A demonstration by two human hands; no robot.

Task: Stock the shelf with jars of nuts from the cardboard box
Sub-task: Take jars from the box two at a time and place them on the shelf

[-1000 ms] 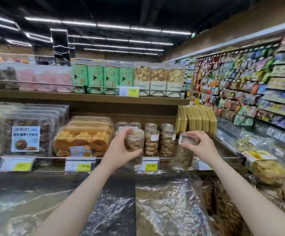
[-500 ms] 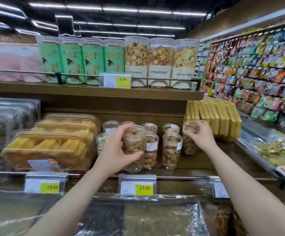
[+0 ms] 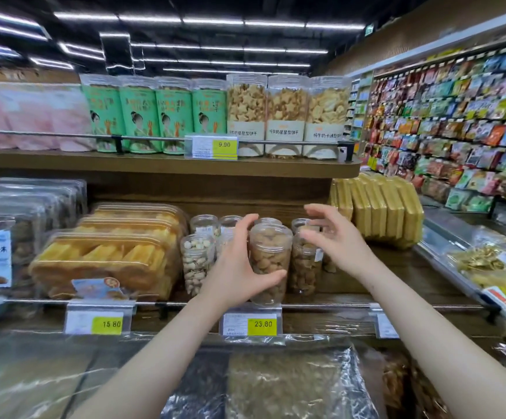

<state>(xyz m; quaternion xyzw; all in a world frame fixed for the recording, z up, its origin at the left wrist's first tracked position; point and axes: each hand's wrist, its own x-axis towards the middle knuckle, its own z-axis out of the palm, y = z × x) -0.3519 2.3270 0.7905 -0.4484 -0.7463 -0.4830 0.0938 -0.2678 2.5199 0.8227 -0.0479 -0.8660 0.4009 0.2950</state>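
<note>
Left hand wrapped round a clear jar of nuts, thumb under the lower front, fingers curled over the far side near the lid. Jar upright, at the front edge of the wooden shelf, bottom just at the metal rail; whether resting or still lifted, cannot tell. Right hand holding nothing, fingers spread and loosely bent, blurred, hovering just right of the held jar and over a second jar of nuts standing right beside it. Behind the grip, more small jars in a back row, lids showing. Left of the grip, touching close, a jar of pale nuts. Further left, trays of yellow cakes. Directly below the grip, a yellow price tag reading 23.80 clipped to the rail. Right of the free hand, well apart, a row of yellow packets stood on edge. Above both hands, tall biscuit canisters on the upper shelf.
</note>
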